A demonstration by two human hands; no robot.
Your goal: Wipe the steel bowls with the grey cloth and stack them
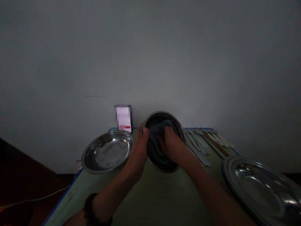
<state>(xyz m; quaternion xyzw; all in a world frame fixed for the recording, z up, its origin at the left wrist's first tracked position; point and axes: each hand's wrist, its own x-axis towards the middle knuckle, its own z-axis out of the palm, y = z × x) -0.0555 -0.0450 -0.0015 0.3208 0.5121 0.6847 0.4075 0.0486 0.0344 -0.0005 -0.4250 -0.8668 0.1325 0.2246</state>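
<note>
A round metal bowl [162, 114] is held up above the table, its opening tilted toward me. My left hand [141, 141] grips its left rim, with the thumb over the edge and the fingers behind the outer wall. Inside the bowl, my right hand [171, 142] is closed on a dark grey-green cloth [154, 135] that lies against the bowl's inner surface. Part of the cloth is hidden by the right hand, and the bowl's far side is out of sight.
A shiny metal basin [110, 153] sits on the green table [155, 201] at left, before a lit phone [124, 117] leaning on the wall. Several utensils [199, 150] lie at right, behind large metal dishes [258, 188]. A white cable [42, 198] hangs at far left.
</note>
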